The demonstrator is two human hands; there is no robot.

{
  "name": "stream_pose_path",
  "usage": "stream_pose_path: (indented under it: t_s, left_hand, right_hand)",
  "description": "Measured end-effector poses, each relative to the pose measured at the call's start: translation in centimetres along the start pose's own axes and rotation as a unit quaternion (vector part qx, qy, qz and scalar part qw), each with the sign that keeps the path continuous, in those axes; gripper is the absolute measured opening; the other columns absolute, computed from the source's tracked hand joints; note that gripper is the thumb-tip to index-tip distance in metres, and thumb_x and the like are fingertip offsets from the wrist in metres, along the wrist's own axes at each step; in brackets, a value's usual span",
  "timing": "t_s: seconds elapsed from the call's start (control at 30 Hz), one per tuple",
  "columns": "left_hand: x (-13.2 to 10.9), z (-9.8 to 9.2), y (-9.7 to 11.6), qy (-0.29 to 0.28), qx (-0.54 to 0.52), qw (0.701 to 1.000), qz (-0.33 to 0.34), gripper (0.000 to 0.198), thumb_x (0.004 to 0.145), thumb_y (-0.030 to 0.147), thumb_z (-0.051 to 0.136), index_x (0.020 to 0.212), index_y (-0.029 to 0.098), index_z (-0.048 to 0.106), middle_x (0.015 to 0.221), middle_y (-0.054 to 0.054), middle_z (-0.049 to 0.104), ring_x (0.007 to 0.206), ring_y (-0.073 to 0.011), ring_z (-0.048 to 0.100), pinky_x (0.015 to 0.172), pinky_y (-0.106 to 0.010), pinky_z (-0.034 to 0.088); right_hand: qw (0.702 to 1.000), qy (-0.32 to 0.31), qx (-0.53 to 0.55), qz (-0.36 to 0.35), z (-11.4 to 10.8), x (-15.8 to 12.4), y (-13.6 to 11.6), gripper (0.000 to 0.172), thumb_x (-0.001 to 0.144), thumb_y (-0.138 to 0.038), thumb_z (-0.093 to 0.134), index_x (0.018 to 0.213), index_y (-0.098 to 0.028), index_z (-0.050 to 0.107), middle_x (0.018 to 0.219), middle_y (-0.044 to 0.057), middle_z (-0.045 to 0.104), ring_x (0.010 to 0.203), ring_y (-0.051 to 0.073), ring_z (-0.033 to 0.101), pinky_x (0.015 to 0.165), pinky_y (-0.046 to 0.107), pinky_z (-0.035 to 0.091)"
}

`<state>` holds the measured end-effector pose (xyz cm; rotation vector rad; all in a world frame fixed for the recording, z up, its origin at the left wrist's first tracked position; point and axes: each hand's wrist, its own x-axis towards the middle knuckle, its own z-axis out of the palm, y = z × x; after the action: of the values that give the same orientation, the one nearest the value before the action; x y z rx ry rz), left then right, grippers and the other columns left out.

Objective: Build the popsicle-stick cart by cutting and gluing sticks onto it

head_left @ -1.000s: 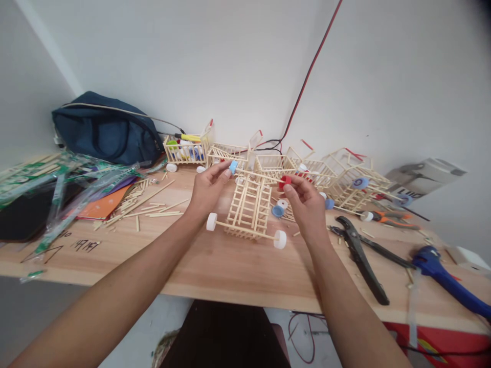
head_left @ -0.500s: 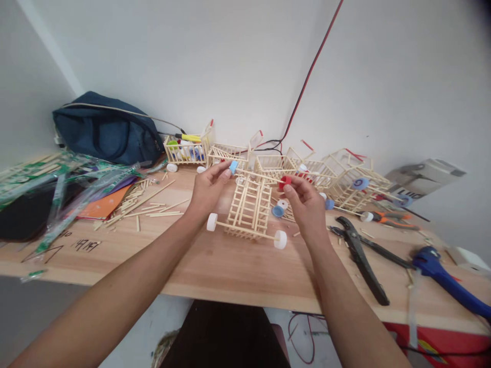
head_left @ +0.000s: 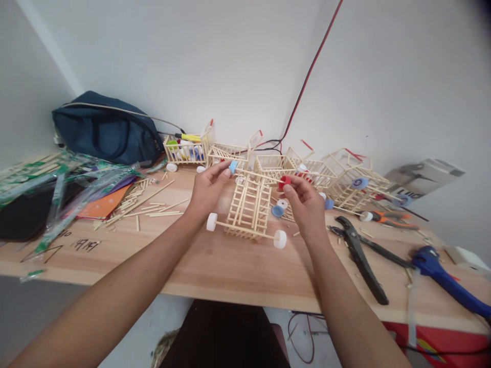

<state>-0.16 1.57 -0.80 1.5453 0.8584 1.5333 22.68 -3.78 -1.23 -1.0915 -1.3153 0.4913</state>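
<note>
Between my hands a small cart of wooden sticks point(head_left: 249, 207) rests with its slatted underside up. White bottle-cap wheels point(head_left: 280, 239) sit on both ends of its near axle. My left hand point(head_left: 210, 185) pinches a light blue bottle cap point(head_left: 232, 166) at the left of the far axle. A red bottle cap point(head_left: 284, 183) is held in the fingers of my right hand point(head_left: 306, 204), at the right end of that axle. Whether the blue cap is on the stick, I cannot tell. A loose blue cap point(head_left: 277, 210) lies by the cart's right side.
More stick carts point(head_left: 345, 179) line the wall. Loose sticks point(head_left: 143, 202) and a navy bag point(head_left: 109, 128) are on the left. Black pliers point(head_left: 356, 255), orange-handled pliers point(head_left: 397, 220) and a blue-handled tool point(head_left: 452, 281) lie on the right of the wooden table point(head_left: 230, 276).
Almost nothing differs. Both hands keep the blue and red caps at the far axle, and the cart stays in place; the view shifts very slightly.
</note>
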Motion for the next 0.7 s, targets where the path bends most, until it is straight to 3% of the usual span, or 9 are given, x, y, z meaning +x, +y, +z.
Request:
stream_pose_path:
  t_s: [0.7]
  left_hand:
    - [-0.05, 0.06, 0.13, -0.007, 0.005, 1.0, -0.005, 0.038, 0.088, 0.035, 0.063, 0.12, 0.016, 0.07, 0.125, -0.012, 0.071, 0.114, -0.0252, 0.067, 0.104, -0.044, 0.05]
  right_hand:
    - [1.0, -0.001, -0.001, -0.004, 0.08, 0.0, -0.07, 0.033, 0.083, -0.049, 0.071, 0.104, -0.024, 0.07, 0.097, 0.003, 0.073, 0.084, 0.016, 0.068, 0.07, 0.032, 0.061]
